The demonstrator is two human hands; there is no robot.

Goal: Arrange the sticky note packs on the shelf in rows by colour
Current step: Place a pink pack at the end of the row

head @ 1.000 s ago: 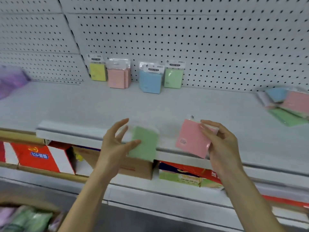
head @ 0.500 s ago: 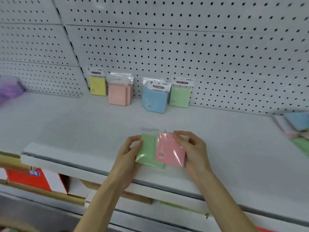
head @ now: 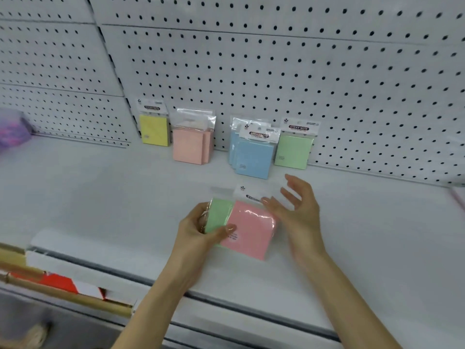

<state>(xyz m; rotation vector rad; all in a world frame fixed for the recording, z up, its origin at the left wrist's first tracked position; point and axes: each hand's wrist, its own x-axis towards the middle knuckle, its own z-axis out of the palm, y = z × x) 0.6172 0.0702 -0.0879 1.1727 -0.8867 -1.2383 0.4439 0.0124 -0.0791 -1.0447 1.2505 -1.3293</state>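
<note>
My left hand (head: 201,230) grips a green sticky note pack (head: 218,215) and a pink pack (head: 251,229) stacked together, the pink one on top, thumb pressed on it. Just right of the pink pack, my right hand (head: 297,210) has its fingers spread and holds nothing. Against the pegboard stand a yellow pack (head: 154,129), pink packs (head: 191,144), blue packs (head: 253,154) and a green pack (head: 293,151), side by side on the white shelf (head: 100,187).
A purple bag (head: 12,132) lies at the shelf's far left. A pink pack edge (head: 459,197) shows at the far right. Below the shelf's front lip are red and white boxes (head: 63,283) and a wooden rail (head: 63,290).
My right hand passed the pink pack onto the green one and let go, opening. My left hand now holds both. The view moved closer to the shelf.
</note>
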